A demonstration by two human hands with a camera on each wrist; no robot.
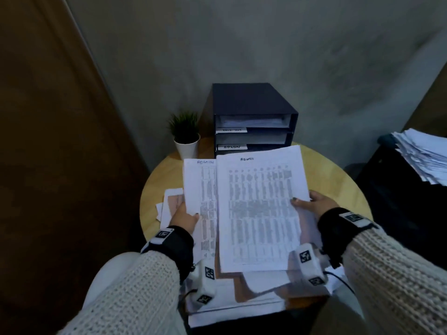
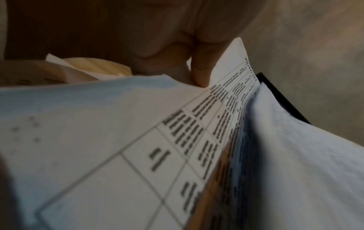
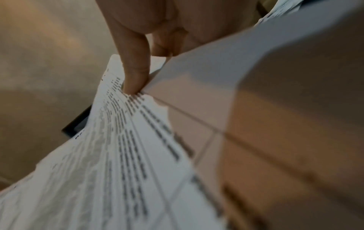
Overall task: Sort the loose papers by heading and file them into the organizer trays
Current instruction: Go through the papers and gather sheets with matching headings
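My right hand (image 1: 312,204) pinches the right edge of a printed table sheet (image 1: 261,209) headed ADMIN, thumb (image 3: 135,74) on top. Beside it my left hand (image 1: 185,217) pinches a second ADMIN sheet (image 1: 198,180) by its left edge, and the right sheet overlaps it. Both sheets are lifted above the pile of loose papers (image 1: 254,293) at the table's near edge. Behind them stands a dark blue organizer (image 1: 251,102) with stacked trays that hold papers; one label (image 1: 232,147) reads ADMIN, and the label above it is too blurred to read.
A small potted plant (image 1: 186,136) stands left of the organizer on the round wooden table (image 1: 338,175). More loose sheets (image 1: 169,204) lie under my left hand. Another paper stack (image 1: 423,155) sits on dark furniture at the right. A wall is close behind.
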